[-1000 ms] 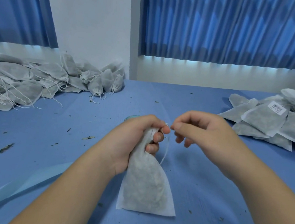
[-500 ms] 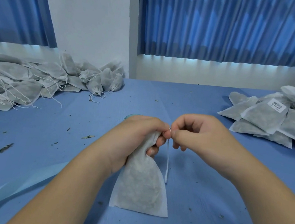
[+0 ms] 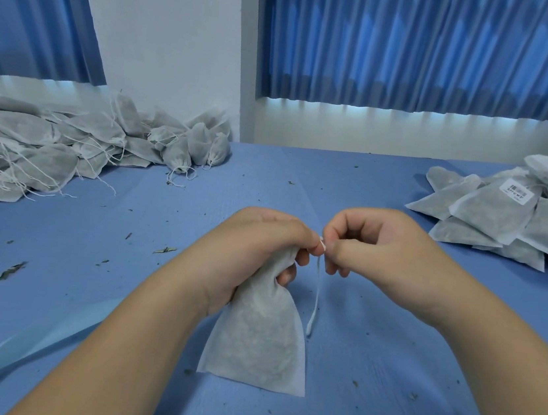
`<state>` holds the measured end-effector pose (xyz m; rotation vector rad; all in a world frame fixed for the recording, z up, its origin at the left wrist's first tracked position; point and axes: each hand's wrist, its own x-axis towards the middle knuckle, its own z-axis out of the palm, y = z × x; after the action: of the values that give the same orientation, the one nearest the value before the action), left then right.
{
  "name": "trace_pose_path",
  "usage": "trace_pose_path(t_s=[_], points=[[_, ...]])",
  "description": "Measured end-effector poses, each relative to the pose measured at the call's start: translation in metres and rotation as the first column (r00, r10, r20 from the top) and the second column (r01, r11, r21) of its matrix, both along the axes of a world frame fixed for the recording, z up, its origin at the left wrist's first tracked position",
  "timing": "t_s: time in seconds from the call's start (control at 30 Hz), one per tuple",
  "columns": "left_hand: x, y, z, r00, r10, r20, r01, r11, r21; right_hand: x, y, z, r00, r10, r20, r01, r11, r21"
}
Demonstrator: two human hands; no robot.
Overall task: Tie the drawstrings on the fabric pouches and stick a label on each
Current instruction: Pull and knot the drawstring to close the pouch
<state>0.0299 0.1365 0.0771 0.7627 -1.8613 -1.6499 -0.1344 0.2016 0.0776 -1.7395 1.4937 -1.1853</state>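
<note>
The pouch point(image 3: 256, 336) stands on its bottom edge on the blue table point(image 3: 379, 410), centre. The left hand point(image 3: 261, 243) has its fingers curled tight round the gathered neck, and the right hand point(image 3: 374, 250) pinches the drawstring point(image 3: 314, 302) between thumb and forefinger, its loose end hanging beside the pouch. Judgement: the knot is unfinished, so the neck should be held bunched and the string drawn snug against the left fingertips before release. Untied pouches point(image 3: 49, 145) are heaped far left and labelled pouches point(image 3: 505, 222) stacked far right.
</note>
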Motion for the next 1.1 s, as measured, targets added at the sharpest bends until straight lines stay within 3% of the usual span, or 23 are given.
trace_pose_path(t_s=[0.4, 0.87, 1.1], points=[[-0.003, 0.002, -0.002, 0.992, 0.124, -0.021, -0.126, 0.989, -0.079, -0.003, 0.001, 0.0, 1.0, -0.006, 0.001, 0.006, 1.0, -0.002], [-0.006, 0.003, -0.004, 0.972, 0.22, -0.088, -0.228, 0.968, -0.101, 0.009, -0.004, -0.002, 0.97, -0.104, 0.218, 0.132, 0.984, -0.121], [-0.009, 0.002, -0.009, 0.959, 0.276, -0.067, -0.284, 0.941, -0.182, 0.01, -0.003, -0.002, 0.97, -0.184, 0.157, 0.207, 0.968, -0.141]])
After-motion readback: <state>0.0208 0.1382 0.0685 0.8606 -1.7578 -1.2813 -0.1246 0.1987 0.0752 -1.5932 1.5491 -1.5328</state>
